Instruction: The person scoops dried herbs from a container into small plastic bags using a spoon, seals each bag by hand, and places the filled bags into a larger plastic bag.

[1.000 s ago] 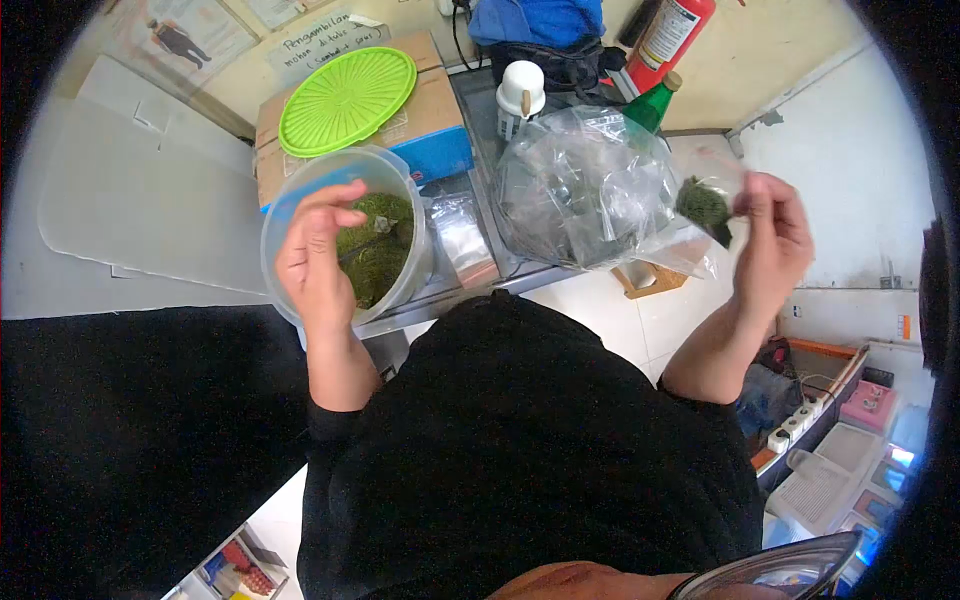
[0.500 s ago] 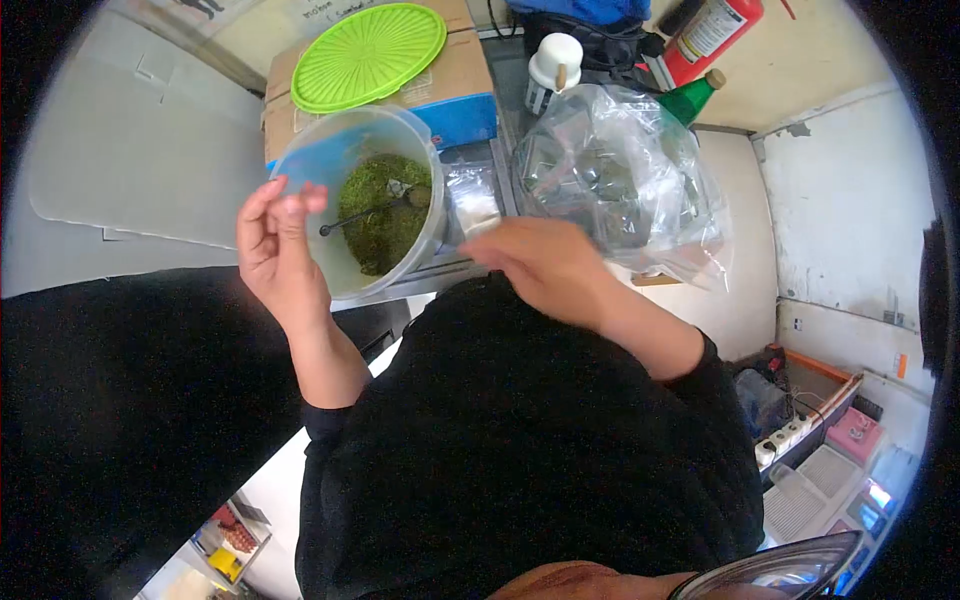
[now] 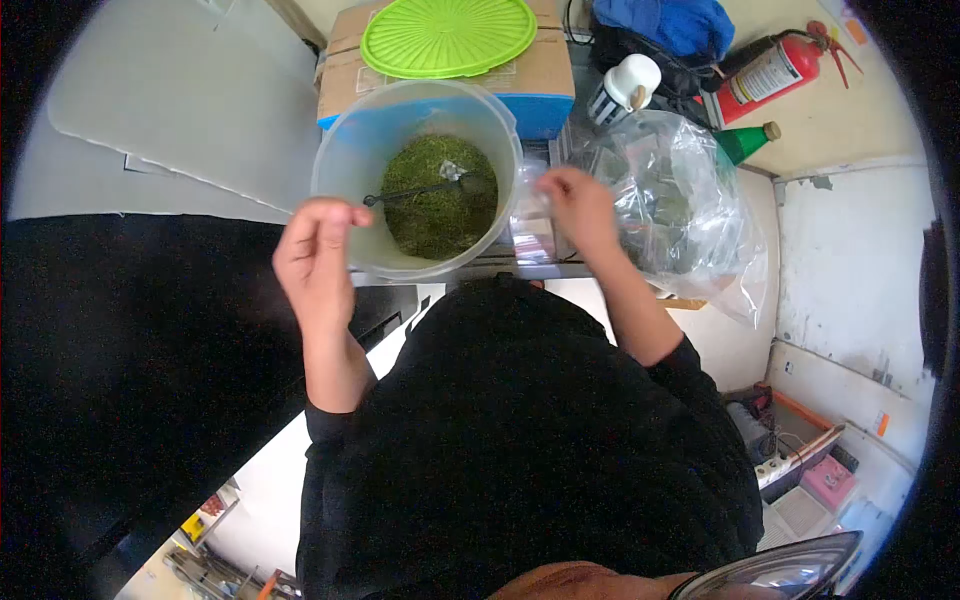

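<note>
With right hand [image 3: 585, 213], pinches blurred clear bag [image 3: 531, 208] right of tub [image 3: 345, 158]; with left hand [image 3: 318, 268], hovers at near left, fingertip gap unclear.

We look from one camera on the head, forward and steeply down, over the black shirt [image 3: 530, 420] close below us. Just ahead, near us, the tub [image 3: 352, 150] sits in upper view; the wall [image 3: 850, 250] stands farther off to our right. Dark curved edges bound our wide view.
</note>
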Motion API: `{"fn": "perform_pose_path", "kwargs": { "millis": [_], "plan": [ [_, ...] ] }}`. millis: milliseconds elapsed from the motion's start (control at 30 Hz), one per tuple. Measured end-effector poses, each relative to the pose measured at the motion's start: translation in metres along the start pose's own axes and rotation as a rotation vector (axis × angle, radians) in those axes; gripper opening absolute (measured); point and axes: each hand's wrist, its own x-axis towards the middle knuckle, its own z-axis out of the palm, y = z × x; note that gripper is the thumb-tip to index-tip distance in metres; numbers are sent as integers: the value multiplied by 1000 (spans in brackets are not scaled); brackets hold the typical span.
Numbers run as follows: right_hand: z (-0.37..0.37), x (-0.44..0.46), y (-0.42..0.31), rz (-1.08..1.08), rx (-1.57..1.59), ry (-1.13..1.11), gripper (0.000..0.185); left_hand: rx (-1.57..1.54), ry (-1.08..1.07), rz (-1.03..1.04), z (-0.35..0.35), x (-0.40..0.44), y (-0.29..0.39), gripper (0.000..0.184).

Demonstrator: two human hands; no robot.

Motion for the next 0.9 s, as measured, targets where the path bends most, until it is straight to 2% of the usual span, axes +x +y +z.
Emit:
{"fn": "perform_pose_path", "kwargs": {
  "millis": [33,133,267,367,467,567,767,900],
  "plan": [
    [-21,6,-23,100,176,45,9,29,-53,-42,4,-1,-2,14],
    [-66,7,-85,87,508,-37,9,103,-276,-103,29,-1,4,12],
    [-65,-1,-133,-224,428,-126,9,148,-433,-109,46,-3,9,11],
    [-55,0,-145,-296,307,-132,11,165,-380,-113,38,-3,13,9],
    [-51,2,-159,-353,302,-26,12,58,-250,-117,31,-7,-7,8],
    [-47,-4,-167,-307,400,-287,16,18,-221,-76,24,-9,-7,8],
    [-37,0,-174,-285,433,-381,13,-28,-253,-68,12,-5,3,9],
    [-23,1,-179,-399,240,-279,13,95,-200,-77,8,-6,1,10]
  ]
}}
